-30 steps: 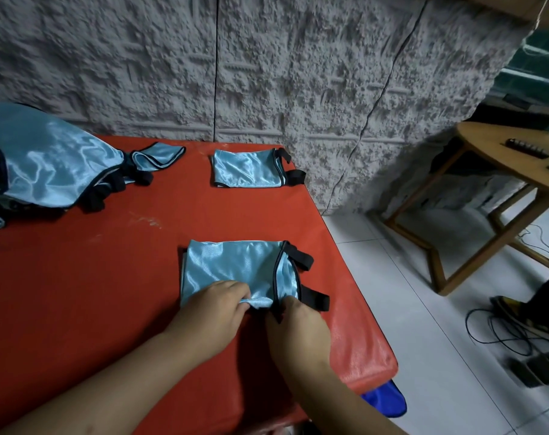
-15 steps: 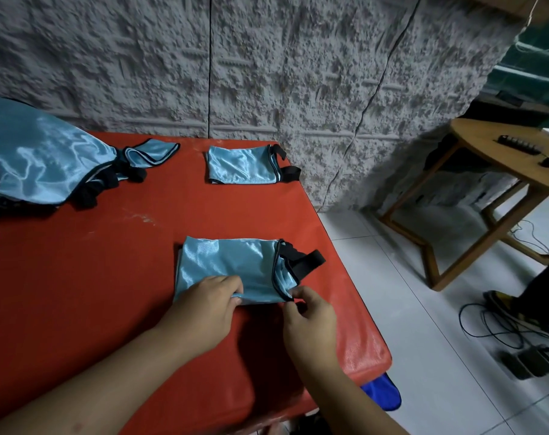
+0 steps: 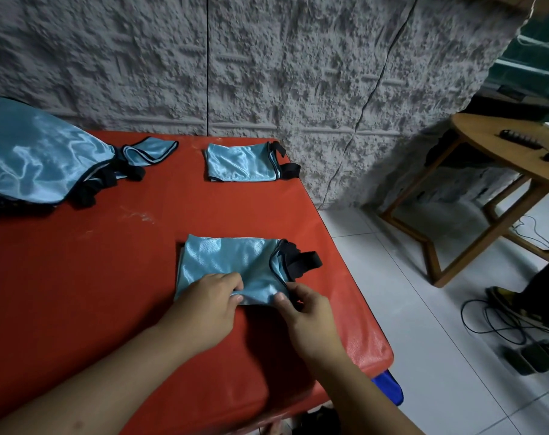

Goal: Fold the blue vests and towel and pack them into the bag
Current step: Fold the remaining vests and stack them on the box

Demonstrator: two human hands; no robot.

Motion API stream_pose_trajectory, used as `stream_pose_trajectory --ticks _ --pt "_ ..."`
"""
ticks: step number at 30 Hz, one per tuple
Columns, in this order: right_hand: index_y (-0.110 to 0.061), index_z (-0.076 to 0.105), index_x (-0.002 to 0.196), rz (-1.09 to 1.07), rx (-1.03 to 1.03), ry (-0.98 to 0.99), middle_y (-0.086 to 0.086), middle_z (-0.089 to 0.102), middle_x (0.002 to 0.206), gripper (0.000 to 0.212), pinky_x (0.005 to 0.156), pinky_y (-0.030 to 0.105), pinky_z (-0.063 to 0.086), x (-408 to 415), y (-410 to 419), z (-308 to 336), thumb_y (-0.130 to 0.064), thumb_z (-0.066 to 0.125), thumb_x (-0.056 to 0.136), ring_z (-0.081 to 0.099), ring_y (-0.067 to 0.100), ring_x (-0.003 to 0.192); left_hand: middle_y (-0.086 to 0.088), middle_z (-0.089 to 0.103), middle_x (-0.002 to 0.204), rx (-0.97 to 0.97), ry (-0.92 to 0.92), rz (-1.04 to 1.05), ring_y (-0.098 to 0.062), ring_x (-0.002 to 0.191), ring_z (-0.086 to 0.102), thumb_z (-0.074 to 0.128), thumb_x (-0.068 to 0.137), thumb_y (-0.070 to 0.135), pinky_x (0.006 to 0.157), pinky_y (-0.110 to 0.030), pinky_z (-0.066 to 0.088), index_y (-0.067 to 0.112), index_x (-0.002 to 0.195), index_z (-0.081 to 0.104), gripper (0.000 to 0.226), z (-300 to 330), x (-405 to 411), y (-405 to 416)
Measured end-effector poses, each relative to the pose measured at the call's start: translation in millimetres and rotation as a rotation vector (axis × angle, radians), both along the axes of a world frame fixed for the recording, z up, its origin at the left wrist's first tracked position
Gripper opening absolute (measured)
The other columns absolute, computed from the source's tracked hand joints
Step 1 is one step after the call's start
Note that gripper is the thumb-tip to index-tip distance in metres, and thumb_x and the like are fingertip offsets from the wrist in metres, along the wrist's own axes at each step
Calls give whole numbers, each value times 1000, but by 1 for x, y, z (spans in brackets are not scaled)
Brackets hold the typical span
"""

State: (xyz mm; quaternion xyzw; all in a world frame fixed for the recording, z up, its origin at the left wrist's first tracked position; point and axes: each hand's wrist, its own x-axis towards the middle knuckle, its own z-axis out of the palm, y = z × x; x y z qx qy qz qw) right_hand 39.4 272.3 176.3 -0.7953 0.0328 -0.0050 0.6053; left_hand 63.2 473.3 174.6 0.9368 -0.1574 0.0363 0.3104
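A folded shiny blue vest (image 3: 229, 262) with black straps lies near the front right of the red table (image 3: 78, 277). My left hand (image 3: 207, 306) pinches its near edge with curled fingers. My right hand (image 3: 304, 312) pinches the vest's near right corner beside the black trim. A second folded blue vest (image 3: 241, 164) lies at the back of the table near the wall. A pile of unfolded blue vests (image 3: 31, 161) with black straps sits at the back left. No towel or bag can be made out with certainty.
The textured grey wall runs right behind the table. A blue item (image 3: 389, 384) hangs under the table's front right corner. A wooden side table (image 3: 518, 158) stands on the tiled floor to the right, with cables (image 3: 499, 318) and a person's foot (image 3: 505, 296).
My right hand has moved from the black straps to the vest's near right corner. The lower strap now lies folded up against the vest. My left hand stays on the near edge.
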Motion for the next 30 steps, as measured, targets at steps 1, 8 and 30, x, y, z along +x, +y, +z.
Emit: stream_pose_trajectory --ticks 1,8,30 --pt "-15 76 96 11 -12 2 -6 76 84 8 69 25 52 0 -1 1 -15 67 96 65 6 75 12 57 80 -2 2 1 -10 79 56 61 93 26 75 -37 51 30 85 52 13 1 0 0" --pt "-7 59 79 41 397 221 16 50 62 21 43 25 23 2 -15 11 -22 66 91 39 19 47 13 57 80 -16 -18 -10 -8 78 56 63 91 23 73 -37 51 28 86 53 12 2 -3 1" --pt "-3 63 75 128 -66 230 -3 58 64 22 58 25 38 16 -29 19 -7 85 77 48 10 58 15 57 98 83 -67 -28 -10 102 54 59 88 42 94 -34 45 31 93 52 14 -5 -8 1"
